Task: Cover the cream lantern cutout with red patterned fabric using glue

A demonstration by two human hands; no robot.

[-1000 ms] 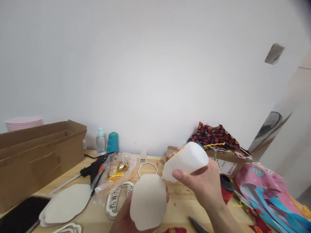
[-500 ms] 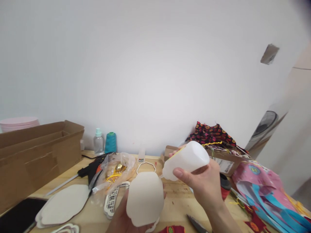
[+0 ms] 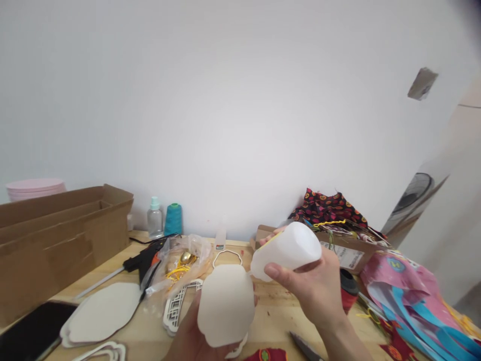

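Panel (image 3: 226, 306), pale and scalloped, rests in the left hand (image 3: 191, 331), which holds it from beneath. The right hand (image 3: 319, 288) grips a white bottle (image 3: 287, 250), tilted nozzle-down near the panel's edge. A latticed frame (image 3: 173, 307) lies beside the left hand.

Your left hand (image 3: 191, 328) is partly hidden behind the pale plate (image 3: 226, 306), and your right hand (image 3: 319, 288) loses most fingers behind the white bottle (image 3: 291, 250); you can't tell whether its tip touches the plate. The left edge crops the black phone (image 3: 35, 326) and cardboard box (image 3: 82, 250), the bottom edge the metal blade (image 3: 303, 346). The label (image 3: 344, 256) reads too small.
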